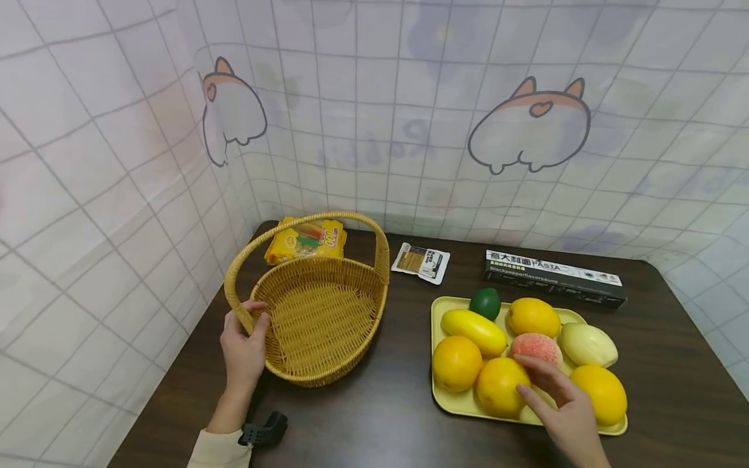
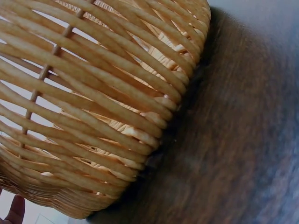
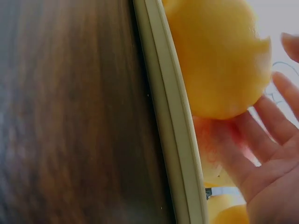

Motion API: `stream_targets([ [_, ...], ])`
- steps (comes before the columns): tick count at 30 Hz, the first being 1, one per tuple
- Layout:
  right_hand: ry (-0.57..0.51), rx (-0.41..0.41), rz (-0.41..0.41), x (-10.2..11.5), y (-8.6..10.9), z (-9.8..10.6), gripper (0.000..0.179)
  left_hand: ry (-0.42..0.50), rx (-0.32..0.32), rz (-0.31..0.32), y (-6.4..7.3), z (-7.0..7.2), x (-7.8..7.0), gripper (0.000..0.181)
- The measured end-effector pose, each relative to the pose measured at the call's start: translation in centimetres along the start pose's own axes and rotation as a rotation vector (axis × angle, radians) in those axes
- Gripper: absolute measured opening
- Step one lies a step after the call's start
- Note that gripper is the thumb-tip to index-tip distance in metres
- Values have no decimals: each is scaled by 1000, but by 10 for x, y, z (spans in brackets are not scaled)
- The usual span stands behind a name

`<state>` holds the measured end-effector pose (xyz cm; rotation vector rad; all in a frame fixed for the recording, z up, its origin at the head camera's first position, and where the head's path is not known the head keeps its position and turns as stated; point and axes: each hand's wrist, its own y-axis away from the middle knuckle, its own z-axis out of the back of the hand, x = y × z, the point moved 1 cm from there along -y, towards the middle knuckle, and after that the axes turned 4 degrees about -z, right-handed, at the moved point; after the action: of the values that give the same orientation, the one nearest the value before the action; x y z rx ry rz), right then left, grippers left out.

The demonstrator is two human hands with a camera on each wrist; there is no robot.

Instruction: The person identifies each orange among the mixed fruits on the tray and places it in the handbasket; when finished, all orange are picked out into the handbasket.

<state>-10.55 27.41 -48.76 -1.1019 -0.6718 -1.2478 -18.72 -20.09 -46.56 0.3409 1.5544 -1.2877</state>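
At the left, a round wicker basket (image 1: 322, 318) with a tall arched handle stands on the table. My left hand (image 1: 244, 341) grips its left side at the foot of the handle, thumb over the rim; in the left wrist view the woven wall (image 2: 93, 93) hides most of that hand. On the right, my right hand (image 1: 562, 403) reaches over a yellow tray (image 1: 441, 400). Its fingers (image 3: 266, 116) are loosely extended along the right side of an orange (image 1: 502, 387), fingertips right at its skin. A pink peach (image 1: 536, 350) lies just behind that orange.
Also on the tray are a second orange (image 1: 458, 363), a long yellow fruit (image 1: 474, 330), a dark green fruit (image 1: 485, 304) and a pale green fruit (image 1: 588, 344). Behind stand a black pasta box (image 1: 552, 279), a small packet (image 1: 421, 262) and a yellow snack bag (image 1: 307, 240).
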Motion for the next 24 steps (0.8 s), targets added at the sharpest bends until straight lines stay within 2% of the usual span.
stream_targets([
  [5, 90, 0, -32, 1, 1, 0, 47, 5, 11, -16, -2, -1, 0, 19],
  [11, 118, 55, -8, -3, 0, 0, 51, -4, -5, -3, -2, -1, 0, 19],
  [15, 164, 93, -29, -7, 1, -1, 55, -13, -9, 9, -1, 0, 0, 19],
  [21, 216, 185, -30, -9, 3, -3, 71, -23, -4, 22, 0, 0, -1, 19],
  [24, 227, 232, -41, -10, 5, -5, 81, -18, -6, 18, 0, 0, 10, 20],
])
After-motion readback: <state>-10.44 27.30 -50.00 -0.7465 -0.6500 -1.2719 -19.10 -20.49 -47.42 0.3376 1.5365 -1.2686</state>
